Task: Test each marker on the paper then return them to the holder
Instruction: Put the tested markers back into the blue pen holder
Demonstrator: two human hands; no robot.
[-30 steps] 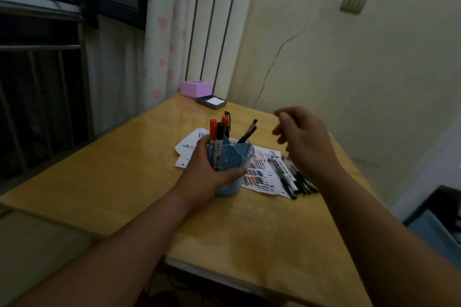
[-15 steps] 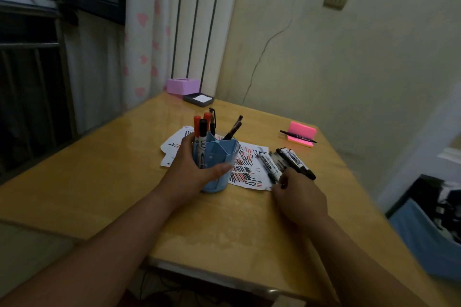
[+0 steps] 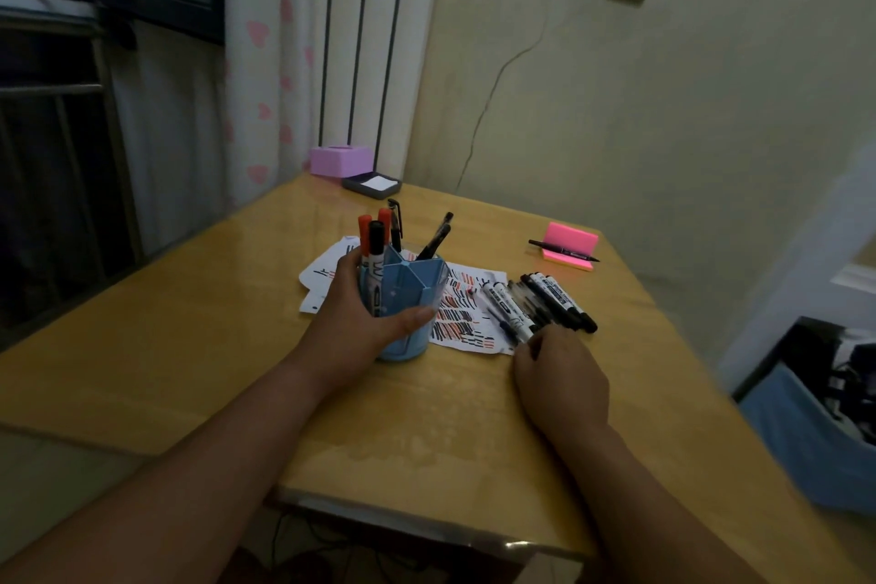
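Head view: at mid-frame the left hand (image 3: 353, 322) wraps fingers and thumb round the blue holder (image 3: 407, 294), which stands upright against the scribbled paper (image 3: 467, 322) with several markers (image 3: 377, 242) in it (red and black caps up). Right of centre, the right hand (image 3: 561, 375) curls over the near ends of the loose markers (image 3: 535, 304) lying on the table (image 3: 189, 346); whether it grips one I cannot tell.

Dim, murky light — soft, warped edges
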